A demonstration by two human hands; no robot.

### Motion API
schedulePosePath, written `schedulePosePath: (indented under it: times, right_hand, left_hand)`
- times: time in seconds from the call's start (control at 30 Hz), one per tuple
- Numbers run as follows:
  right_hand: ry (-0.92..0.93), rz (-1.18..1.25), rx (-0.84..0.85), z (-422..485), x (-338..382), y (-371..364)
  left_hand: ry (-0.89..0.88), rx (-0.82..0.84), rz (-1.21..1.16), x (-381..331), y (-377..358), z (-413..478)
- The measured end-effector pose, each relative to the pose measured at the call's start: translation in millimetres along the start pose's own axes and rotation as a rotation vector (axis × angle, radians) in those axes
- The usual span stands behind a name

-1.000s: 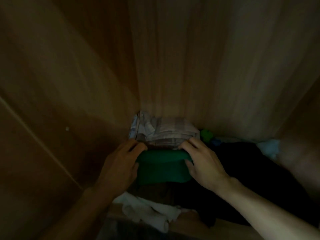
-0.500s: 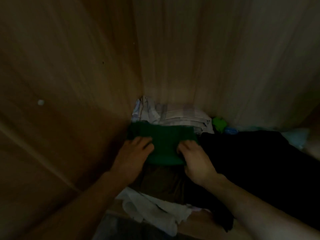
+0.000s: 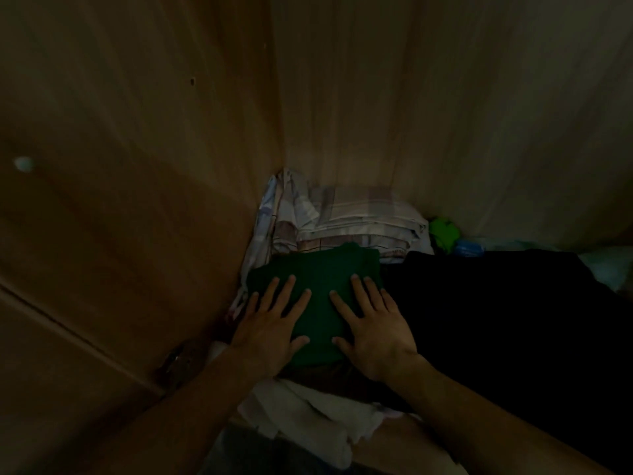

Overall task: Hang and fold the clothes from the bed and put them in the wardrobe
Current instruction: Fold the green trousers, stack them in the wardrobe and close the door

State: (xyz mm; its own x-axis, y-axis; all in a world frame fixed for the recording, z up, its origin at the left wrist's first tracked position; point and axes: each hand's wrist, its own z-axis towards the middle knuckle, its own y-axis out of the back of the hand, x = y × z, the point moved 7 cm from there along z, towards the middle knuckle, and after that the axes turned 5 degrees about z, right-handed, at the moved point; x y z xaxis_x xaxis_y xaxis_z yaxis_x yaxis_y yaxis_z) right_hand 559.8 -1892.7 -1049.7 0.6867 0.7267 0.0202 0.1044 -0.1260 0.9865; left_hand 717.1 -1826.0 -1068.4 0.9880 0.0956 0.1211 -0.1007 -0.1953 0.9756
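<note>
The wardrobe [image 3: 411, 97] walls rise behind and left of the folded green top [image 3: 318, 275]. A black garment [image 3: 496, 320] lies against the top's right edge, a plaid cloth [image 3: 359, 217] is stacked just behind it, and a white cloth [image 3: 308, 416] lies in front of it. The left hand [image 3: 270, 327] and right hand [image 3: 373, 323] press flat on the top, fingers [image 3: 287, 289] wide and straight, holding nothing. To settle it well, I'd press evenly, smooth from the middle outward, then lift both hands straight up so the fold doesn't drag.
</note>
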Motion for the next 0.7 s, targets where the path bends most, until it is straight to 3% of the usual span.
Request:
schedulePosePath:
  times: [0.2,0.33,0.47,0.7]
  right_hand:
    - [0.014,0.025,0.048,15,-5,-12]
    - [0.037,0.148,-0.019,2,0,5]
    - [0.058,0.337,-0.152,-21,5,51]
    - [0.047,0.391,-0.152,-85,18,171]
  left_hand:
    - [-0.010,0.068,-0.047,5,-14,14]
    - [0.018,0.053,-0.065,3,4,3]
    - [0.057,-0.028,-0.142,4,48,-23]
    - [0.068,-0.076,-0.286,-12,179,-86]
